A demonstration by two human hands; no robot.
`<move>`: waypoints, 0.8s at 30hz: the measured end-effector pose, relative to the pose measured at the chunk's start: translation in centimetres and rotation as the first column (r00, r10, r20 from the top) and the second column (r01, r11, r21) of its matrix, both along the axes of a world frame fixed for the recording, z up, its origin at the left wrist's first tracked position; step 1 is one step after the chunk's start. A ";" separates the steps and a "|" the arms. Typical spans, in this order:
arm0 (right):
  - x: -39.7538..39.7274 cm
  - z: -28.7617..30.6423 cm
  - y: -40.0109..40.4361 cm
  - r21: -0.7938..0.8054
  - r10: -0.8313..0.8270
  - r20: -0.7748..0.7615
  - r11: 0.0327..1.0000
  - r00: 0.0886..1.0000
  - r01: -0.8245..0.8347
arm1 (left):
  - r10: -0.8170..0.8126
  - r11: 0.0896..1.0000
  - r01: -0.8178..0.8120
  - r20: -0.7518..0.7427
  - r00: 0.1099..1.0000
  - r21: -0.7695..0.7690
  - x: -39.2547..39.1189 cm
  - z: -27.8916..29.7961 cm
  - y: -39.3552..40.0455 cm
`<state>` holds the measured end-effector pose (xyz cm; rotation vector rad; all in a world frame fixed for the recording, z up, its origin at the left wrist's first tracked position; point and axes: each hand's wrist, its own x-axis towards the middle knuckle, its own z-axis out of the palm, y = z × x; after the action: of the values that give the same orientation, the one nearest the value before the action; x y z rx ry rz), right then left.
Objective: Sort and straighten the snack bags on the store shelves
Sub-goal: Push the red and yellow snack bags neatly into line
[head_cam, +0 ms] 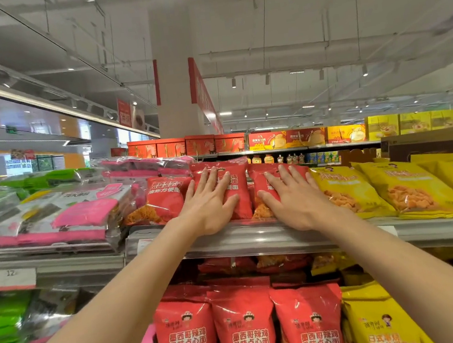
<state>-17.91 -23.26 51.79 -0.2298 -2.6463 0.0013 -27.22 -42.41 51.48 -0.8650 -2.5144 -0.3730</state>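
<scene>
Item: red noodle-snack bags (165, 199), glossy crinkled film pouches, pillow-shaped, upper shelf (257, 239), 12 o'clock. Left hand (209, 202) and right hand (289, 197) press two flat, fingers spread apart. Judged midway: red row aligning; yellow bags (412, 190) at 3 o'clock lean, pink packs (81, 216) at 9 o'clock untidy.

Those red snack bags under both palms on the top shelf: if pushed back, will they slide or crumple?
The red snack bags look glossy, so probably slide. Puffed film likely dents under the left hand and right hand. Probably light.
</scene>
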 end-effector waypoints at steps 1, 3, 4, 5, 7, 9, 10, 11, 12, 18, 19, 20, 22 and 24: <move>0.0 0.1 0.0 -0.006 0.005 -0.009 1.000 1.000 -0.005 | -0.017 0.999 0.018 -0.014 1.000 0.049 0.3 -0.1 -0.3; 0.2 0.2 0.1 -0.036 0.001 -0.044 0.999 0.999 -0.002 | -0.016 0.989 0.028 -0.079 0.997 0.147 0.7 0.0 -1.2; 0.2 0.2 0.2 -0.053 -0.011 -0.057 0.999 0.998 0.008 | 0.016 0.983 0.006 -0.119 0.993 0.182 0.7 0.2 -1.9; 0.2 0.2 0.2 -0.070 -0.024 -0.060 0.997 0.998 0.020 | 0.066 0.979 -0.034 -0.152 0.986 0.202 0.5 0.5 -2.8; 0.2 0.1 0.1 -0.109 -0.025 -0.045 0.994 0.999 0.020 | 0.167 0.972 -0.139 -0.138 0.976 0.191 -0.2 1.1 -4.7; 0.1 0.0 0.0 -0.131 -0.003 -0.045 0.991 0.999 -0.003 | 0.227 0.967 -0.223 -0.016 0.974 0.121 -0.9 1.1 -6.1; 0.0 -0.1 0.0 -0.132 0.009 -0.049 0.991 0.999 -0.016 | 0.246 0.966 -0.248 0.039 0.969 0.071 -1.2 0.9 -6.5; 0.0 -0.2 -0.1 -0.129 0.019 -0.053 0.991 0.998 -0.025 | 0.259 0.965 -0.261 0.070 0.963 0.026 -1.3 0.6 -6.6; 0.0 -0.3 -0.1 -0.126 0.023 -0.055 0.992 0.998 -0.030 | 0.264 0.964 -0.264 0.084 0.961 -0.003 -1.4 0.4 -6.6; 0.0 -0.5 -0.3 -0.073 -0.012 -0.027 0.997 1.000 0.010 | 0.213 0.977 -0.214 0.141 0.967 -0.013 -1.3 0.1 -7.0; 0.0 -0.5 -0.4 -0.056 -0.020 -0.030 0.998 0.999 0.018 | 0.209 0.978 -0.210 0.127 0.970 -0.007 -1.4 0.0 -7.1; 0.1 -0.5 -0.4 -0.042 -0.024 -0.042 0.999 0.999 0.022 | 0.204 0.979 -0.205 0.108 0.973 0.001 -1.4 -0.2 -7.0; 0.4 -0.8 -0.5 -0.040 -0.029 -0.098 0.999 0.995 0.025 | 0.198 0.979 -0.201 0.057 0.978 0.040 -1.5 -0.7 -6.9; 1.0 -1.2 -0.6 -0.061 -0.036 -0.179 0.998 0.983 0.025 | 0.198 0.970 -0.190 -0.037 0.980 0.151 -1.3 -1.1 -6.8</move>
<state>-16.91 -23.82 50.55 -0.2762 -2.4648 0.0857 -28.47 -49.25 50.37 -0.5594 -2.4607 -0.4574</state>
